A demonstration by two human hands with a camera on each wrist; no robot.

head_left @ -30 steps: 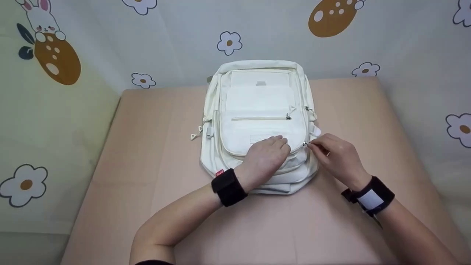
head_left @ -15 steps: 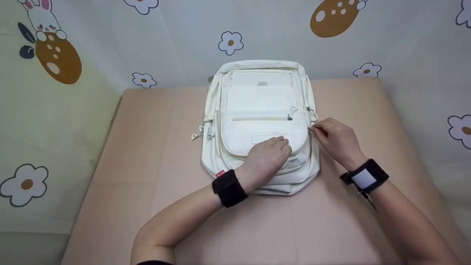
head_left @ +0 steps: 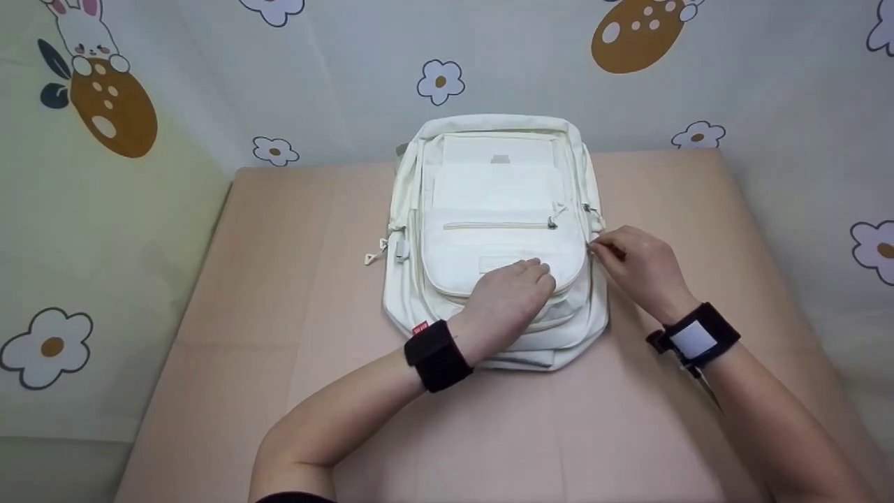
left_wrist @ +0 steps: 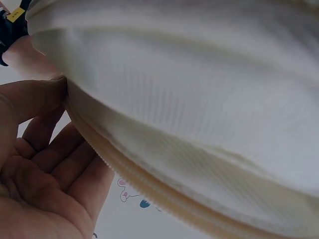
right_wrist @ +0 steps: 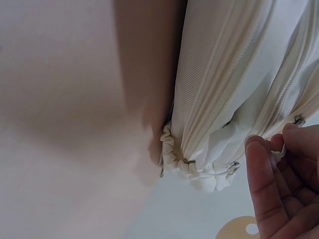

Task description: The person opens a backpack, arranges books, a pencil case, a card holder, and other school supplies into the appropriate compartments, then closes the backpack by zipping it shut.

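A white backpack (head_left: 496,188) lies front side up, its top toward the back wall. My left hand (head_left: 504,304) rests on the lower part of its front pocket, fingers over the panel. In the left wrist view the left thumb (left_wrist: 52,92) presses the pocket's zippered edge from the other side, so the edge is held between thumb and fingers. At the bag's right side, my right hand (head_left: 642,265) pinches a zipper pull (right_wrist: 278,153) between thumb and fingers. Its metal slider (right_wrist: 299,120) sits on the front pocket's zipper, just beside the fingertips.
The backpack rests on a pinkish-beige table (head_left: 293,279). A patterned cloth wall (head_left: 349,77) rises right behind it. Another zipper slider (right_wrist: 233,167) and a gathered side pocket (right_wrist: 172,154) show on the bag's side. Cord pulls (head_left: 374,253) stick out at its left.
My right hand has moved up along the pocket's right edge, taking the zipper pull from the lower right corner to mid-side. During the last half second it barely moves. The left hand stays in place.
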